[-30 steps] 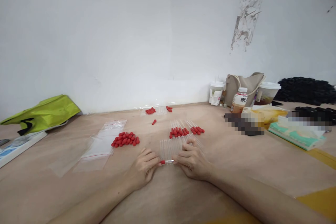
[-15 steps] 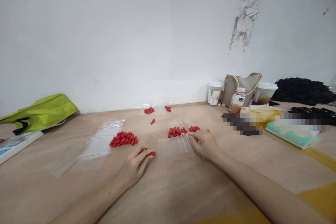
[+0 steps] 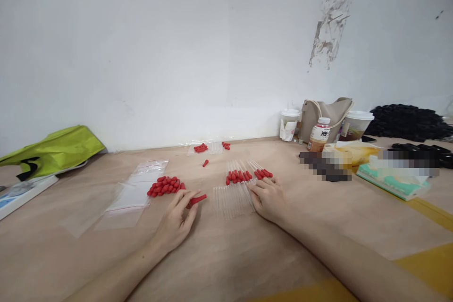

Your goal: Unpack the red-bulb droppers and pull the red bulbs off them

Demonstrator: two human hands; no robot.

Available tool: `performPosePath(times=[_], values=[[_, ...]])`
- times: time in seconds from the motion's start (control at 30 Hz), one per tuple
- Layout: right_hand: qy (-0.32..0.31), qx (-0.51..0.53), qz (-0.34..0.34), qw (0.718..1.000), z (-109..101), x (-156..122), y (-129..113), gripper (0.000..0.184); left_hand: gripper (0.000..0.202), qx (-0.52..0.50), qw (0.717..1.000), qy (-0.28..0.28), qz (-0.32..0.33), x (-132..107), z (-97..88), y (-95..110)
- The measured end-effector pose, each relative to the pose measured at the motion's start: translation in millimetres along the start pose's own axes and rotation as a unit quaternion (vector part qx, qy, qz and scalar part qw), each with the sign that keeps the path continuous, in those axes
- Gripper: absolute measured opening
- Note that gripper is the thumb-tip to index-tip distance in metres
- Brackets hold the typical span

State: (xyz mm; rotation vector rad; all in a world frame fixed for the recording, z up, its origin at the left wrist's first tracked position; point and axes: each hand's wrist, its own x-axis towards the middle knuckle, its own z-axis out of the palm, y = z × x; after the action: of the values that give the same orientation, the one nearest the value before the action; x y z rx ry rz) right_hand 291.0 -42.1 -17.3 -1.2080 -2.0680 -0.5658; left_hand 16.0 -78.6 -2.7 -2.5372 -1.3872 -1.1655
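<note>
My left hand (image 3: 179, 219) pinches a red rubber dropper bulb (image 3: 198, 199) between thumb and fingers, its narrow neck pointing right. Just beyond that hand lies a pile of loose red bulbs (image 3: 164, 186). My right hand (image 3: 268, 198) is closed at the right end of a row of clear glass tubes (image 3: 231, 202), its fingertips on the end tube. Past its fingers rest two groups of tubes fitted with red bulbs, the assembled droppers (image 3: 238, 177) on the left and more droppers (image 3: 264, 173) on the right. The right thumb is partly hidden.
Clear zip bags (image 3: 136, 188) lie left of the bulb pile. A single bulb (image 3: 205, 163) and a bag with red bulbs (image 3: 200, 148) are near the wall. At right stand a drink bottle (image 3: 318, 136), lidded cups (image 3: 289, 125), a grey bag (image 3: 334, 113) and a tissue pack (image 3: 387, 181).
My left hand has shifted slightly up and left, and the bulb in it now shows more and tilts upward. My right hand has turned and drawn slightly left over the tubes' end.
</note>
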Motion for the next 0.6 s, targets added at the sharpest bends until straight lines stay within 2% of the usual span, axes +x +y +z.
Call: performPosePath(times=[0.17,0.3,0.37,0.47,0.6], values=[[-0.015,0.003,-0.007,1.000,-2,0,-5,0.018,0.025,0.053,0.998,0.045,-0.013,6,-5.3,-4],[-0.023,0.003,-0.012,1.000,-4,0,-7,0.022,0.024,0.081,0.992,0.058,-0.080,31,-27.8,-25],[-0.027,0.004,-0.015,1.000,-5,0,-8,0.026,0.025,0.095,0.987,0.045,-0.120,47,-42.6,-39],[-0.034,0.011,-0.023,0.999,-7,0,-8,0.031,0.027,0.149,0.978,0.005,-0.148,69,-58.9,-58],[-0.035,0.029,-0.025,0.999,-8,0,-7,0.035,0.026,0.199,0.964,-0.059,-0.167,84,-61.5,-74]])
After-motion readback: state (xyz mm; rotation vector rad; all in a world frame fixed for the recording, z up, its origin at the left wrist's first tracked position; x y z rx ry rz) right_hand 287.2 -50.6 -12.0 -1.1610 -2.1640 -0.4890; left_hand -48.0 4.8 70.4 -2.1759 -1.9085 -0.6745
